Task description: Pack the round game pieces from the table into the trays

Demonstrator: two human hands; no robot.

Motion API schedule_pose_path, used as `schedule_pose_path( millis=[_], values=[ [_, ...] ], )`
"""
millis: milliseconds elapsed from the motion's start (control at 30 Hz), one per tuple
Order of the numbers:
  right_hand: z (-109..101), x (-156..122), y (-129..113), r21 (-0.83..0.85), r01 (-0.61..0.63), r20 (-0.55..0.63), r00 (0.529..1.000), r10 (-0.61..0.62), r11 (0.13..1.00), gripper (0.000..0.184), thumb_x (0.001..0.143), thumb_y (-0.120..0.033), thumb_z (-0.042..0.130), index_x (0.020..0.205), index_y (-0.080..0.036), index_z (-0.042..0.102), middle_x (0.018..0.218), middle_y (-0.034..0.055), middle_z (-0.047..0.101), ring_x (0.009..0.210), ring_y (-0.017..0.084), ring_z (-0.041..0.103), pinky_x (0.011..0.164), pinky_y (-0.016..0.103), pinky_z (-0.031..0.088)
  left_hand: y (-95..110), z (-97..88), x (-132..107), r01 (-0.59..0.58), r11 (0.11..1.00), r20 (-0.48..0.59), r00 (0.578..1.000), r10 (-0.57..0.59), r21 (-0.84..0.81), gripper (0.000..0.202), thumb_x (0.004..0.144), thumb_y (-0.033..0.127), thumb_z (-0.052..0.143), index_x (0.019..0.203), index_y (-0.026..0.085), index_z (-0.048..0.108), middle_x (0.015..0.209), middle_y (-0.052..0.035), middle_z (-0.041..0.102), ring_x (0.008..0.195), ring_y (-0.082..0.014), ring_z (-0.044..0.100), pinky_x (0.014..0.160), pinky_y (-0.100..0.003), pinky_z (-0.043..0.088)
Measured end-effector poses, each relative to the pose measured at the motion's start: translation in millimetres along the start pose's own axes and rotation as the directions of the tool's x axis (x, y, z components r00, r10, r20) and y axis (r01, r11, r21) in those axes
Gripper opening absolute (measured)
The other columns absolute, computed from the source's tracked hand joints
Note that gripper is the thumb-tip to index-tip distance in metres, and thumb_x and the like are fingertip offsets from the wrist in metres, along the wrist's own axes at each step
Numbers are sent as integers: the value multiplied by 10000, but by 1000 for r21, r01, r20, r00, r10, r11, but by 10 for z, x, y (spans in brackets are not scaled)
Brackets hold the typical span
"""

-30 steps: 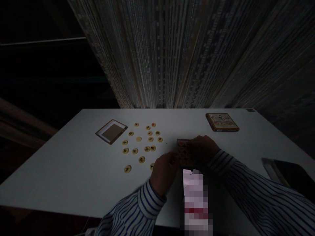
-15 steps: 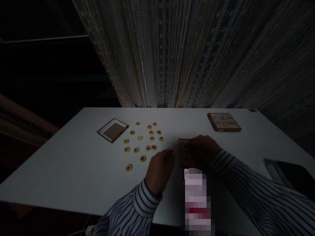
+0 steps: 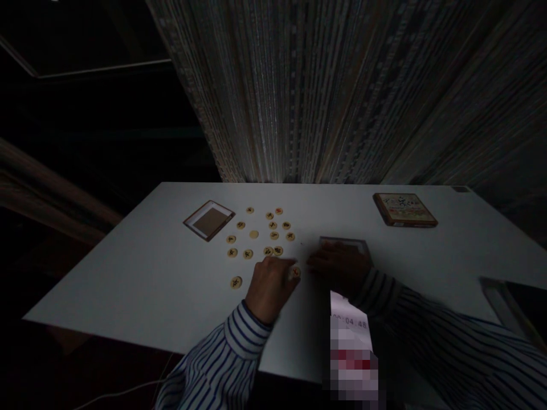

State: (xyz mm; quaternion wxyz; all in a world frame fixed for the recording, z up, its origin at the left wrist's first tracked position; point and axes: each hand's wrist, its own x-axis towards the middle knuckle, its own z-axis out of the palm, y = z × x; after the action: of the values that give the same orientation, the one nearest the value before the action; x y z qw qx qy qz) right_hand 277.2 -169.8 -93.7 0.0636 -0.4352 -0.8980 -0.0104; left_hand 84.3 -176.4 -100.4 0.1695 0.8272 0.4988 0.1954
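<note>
My left hand [image 3: 268,289] is pinched round a round xiangqi piece with a red character [image 3: 295,272], thumb below and fingers above. My right hand [image 3: 342,265] lies over a shallow tray [image 3: 359,244], its fingers stretched left past the tray's side, tips close to the held piece. Darkness blurs those fingers, and the hand hides most of the tray's inside. Several wooden pieces, mostly with black characters, such as one piece [image 3: 236,282] to the left, are spread beyond and beside my left hand. One blank piece [image 3: 253,234] shows no character.
A framed box lid [image 3: 209,220] rests at the back left. A closed printed box [image 3: 405,210] lies at the back right, and a dark flat object [image 3: 527,310] at the right edge. Below my right hand a bright screen [image 3: 348,314] shows timer digits. A patterned curtain [image 3: 299,102] hangs behind.
My view has shifted slightly. My right hand has moved left across the tray, covering the pieces seen in it before. A red-marked piece now shows between my left thumb and fingers.
</note>
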Motion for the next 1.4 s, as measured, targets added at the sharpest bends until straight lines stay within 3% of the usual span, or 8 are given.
schedule_pose_path(
  millis=[267, 433, 633, 833, 1067, 1167, 1267, 1400],
  values=[
    [-2, -24, 20, 10, 7, -53, 999, -7, 1000, 174, 801, -205, 505, 896, -191, 650, 943, 77, 676, 908, 234, 582, 782, 418, 419, 42, 126, 77, -9, 992, 16, 1000, 7, 126, 266, 788, 189, 526, 1040, 188, 612, 906, -89, 663, 913, -242, 559, 784, -390, 410],
    [85, -112, 55, 258, -85, -195, 971, 138, 962, 148, 783, -250, 546, 861, -196, 659, 824, 49, 695, 798, 189, 631, 726, 368, 482, 120, 94, 51, -42, 999, -89, 995, 39, -26, 334, 774, 195, 557, 1107, 167, 555, 961, -89, 643, 920, -217, 564, 803, -373, 434],
    [84, -217, 34, 791, -176, -64, 929, 365, 586, 252, 789, -397, 534, 796, -173, 649, 745, 38, 696, 667, 139, 652, 574, 252, 524, 290, 176, 53, -119, 979, -176, 980, 90, -164, 359, 759, 172, 579, 1114, 187, 527, 960, -73, 633, 911, -201, 567, 804, -378, 452],
    [-95, -325, 38, 931, -119, -52, 892, 448, 344, 254, 729, -415, 611, 801, -177, 662, 760, 36, 704, 705, 156, 664, 610, 268, 562, 424, 208, 76, -102, 929, -219, 975, 23, -355, 311, 751, 211, 595, 1061, 189, 570, 977, -73, 634, 913, -196, 576, 794, -359, 472],
    [-158, -534, 25, 849, -69, -214, 862, 460, 524, 248, 786, -404, 552, 911, -213, 649, 887, 41, 698, 798, 156, 659, 685, 294, 570, 589, 169, 178, 164, 628, 82, 984, -158, -761, 170, 754, 249, 582, 863, 144, 660, 857, -66, 700, 804, -177, 638, 738, -302, 507],
    [-130, -617, 21, 720, -31, -350, 846, 402, 693, 273, 809, -404, 519, 960, -203, 626, 903, 69, 688, 833, 171, 648, 690, 318, 565, 651, 224, 212, 204, 554, 132, 977, -167, -808, 172, 741, 256, 595, 845, 141, 671, 841, -67, 709, 790, -185, 649, 728, -302, 516],
    [-104, -673, 66, 510, -8, -463, 840, 283, 860, 255, 826, -361, 505, 981, -190, 614, 914, 88, 678, 868, 178, 630, 730, 334, 543, 691, 300, 236, 199, 556, 141, 979, -146, -807, 170, 747, 255, 588, 843, 148, 679, 831, -59, 712, 775, -181, 652, 711, -287, 515],
    [-58, -692, 268, 382, -134, -383, 877, 289, 914, 239, 831, -322, 478, 951, -179, 627, 848, 77, 685, 750, 156, 635, 640, 279, 527, 685, 365, 256, 171, 674, 78, 983, -166, -719, 184, 767, 265, 565, 869, 167, 684, 845, -54, 710, 774, -177, 643, 696, -282, 505]
  ],
)
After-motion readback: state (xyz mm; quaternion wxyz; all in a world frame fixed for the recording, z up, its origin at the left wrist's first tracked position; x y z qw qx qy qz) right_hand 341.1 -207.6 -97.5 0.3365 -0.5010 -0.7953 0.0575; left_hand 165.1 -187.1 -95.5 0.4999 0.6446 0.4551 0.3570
